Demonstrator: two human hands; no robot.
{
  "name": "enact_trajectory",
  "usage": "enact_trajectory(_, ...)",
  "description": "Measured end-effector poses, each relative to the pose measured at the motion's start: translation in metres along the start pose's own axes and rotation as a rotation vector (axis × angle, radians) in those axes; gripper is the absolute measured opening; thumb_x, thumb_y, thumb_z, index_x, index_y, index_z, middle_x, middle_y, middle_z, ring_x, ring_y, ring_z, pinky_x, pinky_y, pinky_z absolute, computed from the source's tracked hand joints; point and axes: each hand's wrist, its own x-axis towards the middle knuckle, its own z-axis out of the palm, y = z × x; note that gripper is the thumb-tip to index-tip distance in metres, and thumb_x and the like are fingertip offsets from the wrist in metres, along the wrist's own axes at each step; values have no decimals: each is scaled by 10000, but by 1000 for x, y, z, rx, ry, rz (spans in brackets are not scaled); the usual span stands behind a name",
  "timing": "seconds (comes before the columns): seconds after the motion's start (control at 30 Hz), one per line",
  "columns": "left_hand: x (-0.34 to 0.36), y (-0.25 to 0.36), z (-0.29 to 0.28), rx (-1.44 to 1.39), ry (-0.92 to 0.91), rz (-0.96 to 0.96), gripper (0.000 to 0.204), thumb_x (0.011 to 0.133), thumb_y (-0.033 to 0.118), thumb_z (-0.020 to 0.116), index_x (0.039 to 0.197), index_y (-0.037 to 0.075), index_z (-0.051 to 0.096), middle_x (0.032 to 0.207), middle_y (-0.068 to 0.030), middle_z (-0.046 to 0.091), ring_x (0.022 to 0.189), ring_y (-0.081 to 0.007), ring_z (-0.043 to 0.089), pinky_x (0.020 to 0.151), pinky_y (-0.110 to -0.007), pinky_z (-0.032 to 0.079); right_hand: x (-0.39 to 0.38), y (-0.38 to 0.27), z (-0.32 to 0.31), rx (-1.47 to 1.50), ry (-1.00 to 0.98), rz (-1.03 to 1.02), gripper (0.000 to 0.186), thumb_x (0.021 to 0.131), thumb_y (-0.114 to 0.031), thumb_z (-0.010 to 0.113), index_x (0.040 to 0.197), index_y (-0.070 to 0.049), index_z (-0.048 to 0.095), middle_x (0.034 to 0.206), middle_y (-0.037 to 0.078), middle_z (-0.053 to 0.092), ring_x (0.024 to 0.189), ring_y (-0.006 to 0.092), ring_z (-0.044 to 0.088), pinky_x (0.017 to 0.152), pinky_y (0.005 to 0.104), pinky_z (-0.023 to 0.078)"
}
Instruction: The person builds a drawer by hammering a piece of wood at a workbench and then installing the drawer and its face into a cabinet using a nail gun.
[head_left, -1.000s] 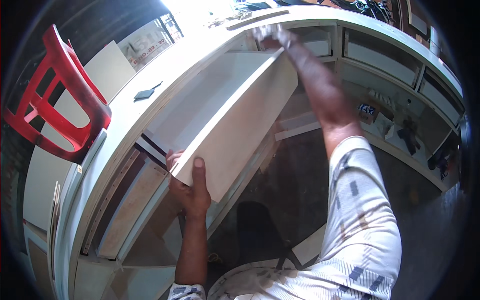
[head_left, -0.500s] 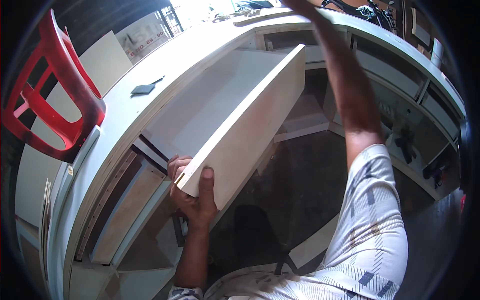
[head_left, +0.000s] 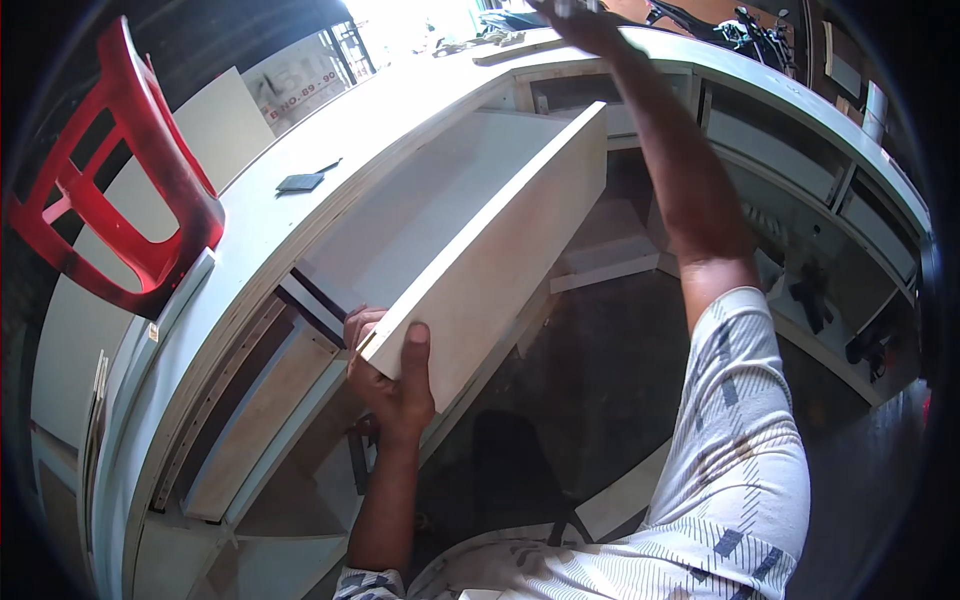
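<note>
A pale wooden drawer (head_left: pixel 510 260) is pulled out from a curved white counter. My left hand (head_left: pixel 395 375) grips the near left corner of its front panel, thumb on the outer face and fingers curled over to the inner side. My right arm reaches far forward past the drawer's other end. At the upper edge of the picture, my right hand (head_left: pixel 580 25) is above the far part of the counter, close to a long wooden strip (head_left: pixel 520 47). Its fingers are blurred and partly cut off, so what they hold, if anything, is unclear.
The white countertop (head_left: pixel 390 110) curves around me, with a small dark flat piece (head_left: pixel 300 183) on it. A red plastic chair (head_left: pixel 150 190) stands at the left. Below are another drawer (head_left: pixel 260 425) and open compartments; dark tools (head_left: pixel 812 295) sit in the right shelves. Motorcycles stand beyond.
My right hand, cut off above the picture before, now shows at the upper edge. The whole view has shifted slightly. My left hand keeps its grip on the drawer.
</note>
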Motion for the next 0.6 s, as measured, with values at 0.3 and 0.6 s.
enact_trajectory(0.3,9,15,27,-132,85,10,176,903,140,737,923,-17,659,901,-110,635,944,-280,586,978,-446,436,-17,94,42,-57,-409,7,617,1061,-493,310,1560,-150,426,1666,98,347,1531,281,336,1265,489,223)
enact_trajectory(0.6,15,-14,4,84,119,157,413,892,187,798,1180,-18,585,1189,-180,558,1152,-332,549,1035,-494,411,-145,-46,42,126,791,358,284,1003,-304,549,1075,-54,663,1116,222,668,998,434,648,878,525,510)
